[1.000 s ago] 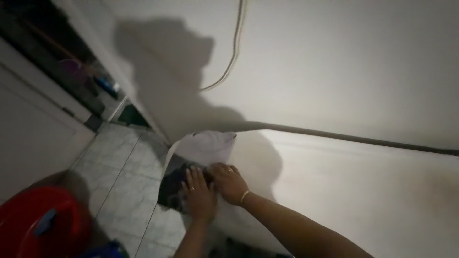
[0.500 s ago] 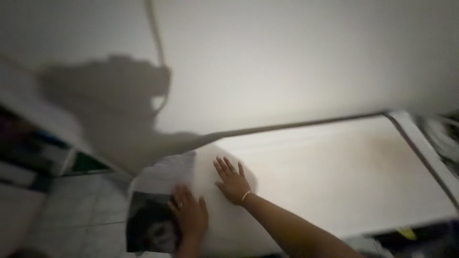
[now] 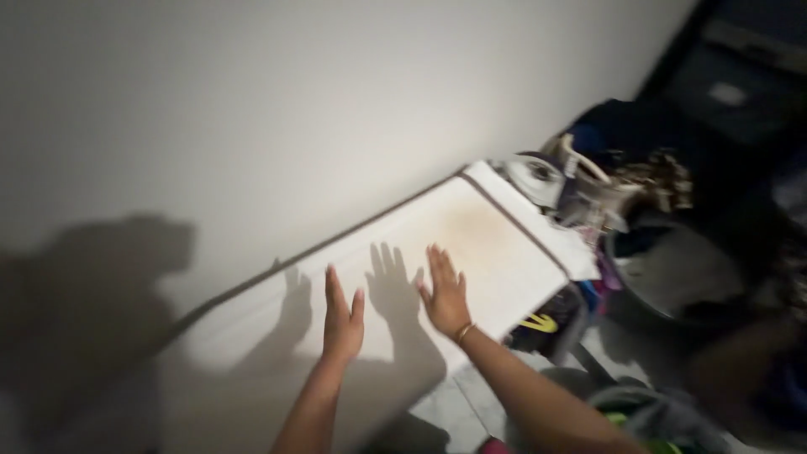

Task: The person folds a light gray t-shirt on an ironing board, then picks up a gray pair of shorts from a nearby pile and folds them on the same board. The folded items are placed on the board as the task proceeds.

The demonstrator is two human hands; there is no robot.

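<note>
Both hands, left (image 3: 343,315) and right (image 3: 445,290), lie open, empty, flat on the white board (image 3: 504,252)

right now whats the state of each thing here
left hand: open, fingers spread, above the white board
right hand: open, flat on the board
white board: lying flat against the wall, brownish stain
iron: at the board's far end

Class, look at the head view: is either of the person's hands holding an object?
No. Both the left hand and the right hand are open with fingers spread flat over the white board, gripping nothing.
</note>
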